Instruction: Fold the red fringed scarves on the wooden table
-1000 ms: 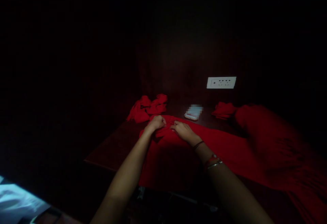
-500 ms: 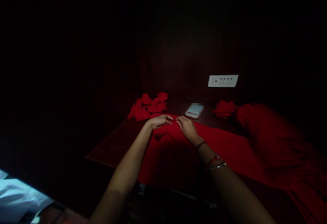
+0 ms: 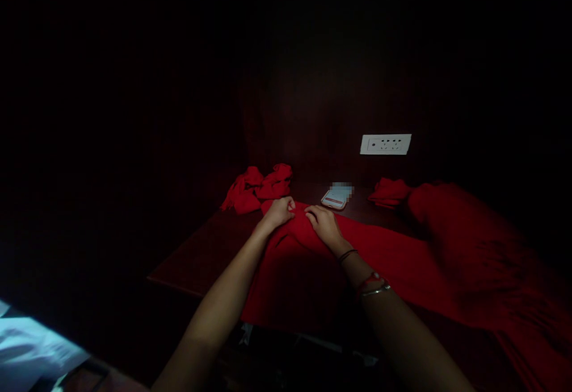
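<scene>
A long red scarf (image 3: 384, 249) lies across the dark table, its near part hanging over the front edge in deep shadow. My left hand (image 3: 277, 213) is closed at the scarf's far left end, the fingers curled in and pinching the fabric. Just to the right, my right hand (image 3: 325, 223) has its bent fingers on the same stretch of cloth, gripping it; its thumb is hard to see. Folds run in the fabric below and between the two hands. Bracelets circle my right wrist and forearm.
Bundled red fringed cloth (image 3: 261, 189) sits at the back left. Beyond my right hand lies a phone (image 3: 335, 197) with a lit screen. A red folded bundle (image 3: 389, 193) and a larger fringed red heap (image 3: 482, 249) are on the right. A socket plate (image 3: 385, 144) is on the wall.
My left hand's fingers have curled in from a more stretched pose, and the hand has drawn slightly back from the right one. My right hand stays almost in place. The view shifts slightly.
</scene>
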### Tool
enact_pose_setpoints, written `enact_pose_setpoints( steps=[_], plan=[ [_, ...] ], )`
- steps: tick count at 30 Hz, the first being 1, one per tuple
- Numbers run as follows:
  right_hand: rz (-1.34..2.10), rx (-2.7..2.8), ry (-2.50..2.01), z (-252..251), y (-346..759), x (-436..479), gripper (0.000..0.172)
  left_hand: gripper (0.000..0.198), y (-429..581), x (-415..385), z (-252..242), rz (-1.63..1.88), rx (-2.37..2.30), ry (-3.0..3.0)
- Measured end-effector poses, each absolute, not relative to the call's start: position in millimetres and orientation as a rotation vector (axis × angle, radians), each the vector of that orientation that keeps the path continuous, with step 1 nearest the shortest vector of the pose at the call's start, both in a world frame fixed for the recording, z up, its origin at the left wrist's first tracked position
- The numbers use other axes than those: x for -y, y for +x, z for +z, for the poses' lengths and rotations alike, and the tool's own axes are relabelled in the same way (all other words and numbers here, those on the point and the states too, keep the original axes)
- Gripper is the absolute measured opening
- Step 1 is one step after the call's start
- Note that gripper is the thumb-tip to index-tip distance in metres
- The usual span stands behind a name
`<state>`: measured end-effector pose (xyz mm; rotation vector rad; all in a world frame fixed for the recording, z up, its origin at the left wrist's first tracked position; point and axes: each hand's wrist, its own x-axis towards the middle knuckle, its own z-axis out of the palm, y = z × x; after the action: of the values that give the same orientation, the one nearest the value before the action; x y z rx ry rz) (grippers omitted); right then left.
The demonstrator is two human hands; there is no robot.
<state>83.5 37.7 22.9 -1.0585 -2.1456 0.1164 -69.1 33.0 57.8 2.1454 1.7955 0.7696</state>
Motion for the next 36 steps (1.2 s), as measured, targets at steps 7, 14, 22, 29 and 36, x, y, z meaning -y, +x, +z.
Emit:
enact_pose_setpoints(
  steps=[7, 14, 22, 29, 36],
  plan=[
    [0.158, 2.065, -1.083, 23, 87, -36, 0.020, 0.027, -74, -20, 72, 0.684, -1.498, 1.811],
    [0.188, 2.031, -1.081, 24, 86, -35, 0.020, 0.039, -58, -1, 78, 0.715, -1.441, 1.811],
    [0.454, 1.884, -1.022, 25, 95, -42, 0.018, 0.086, -39, -13, 55, 0.770, -1.510, 1.576],
    [0.748, 1.782, -0.866, 17, 96, -53, 0.021, 0.066, -46, -18, 57, 0.753, -1.453, 1.593],
    [0.805, 1.650, -1.069, 15, 108, -66, 0.029, 0.085, -33, -12, 55, 0.837, -1.527, 1.631]
  ],
)
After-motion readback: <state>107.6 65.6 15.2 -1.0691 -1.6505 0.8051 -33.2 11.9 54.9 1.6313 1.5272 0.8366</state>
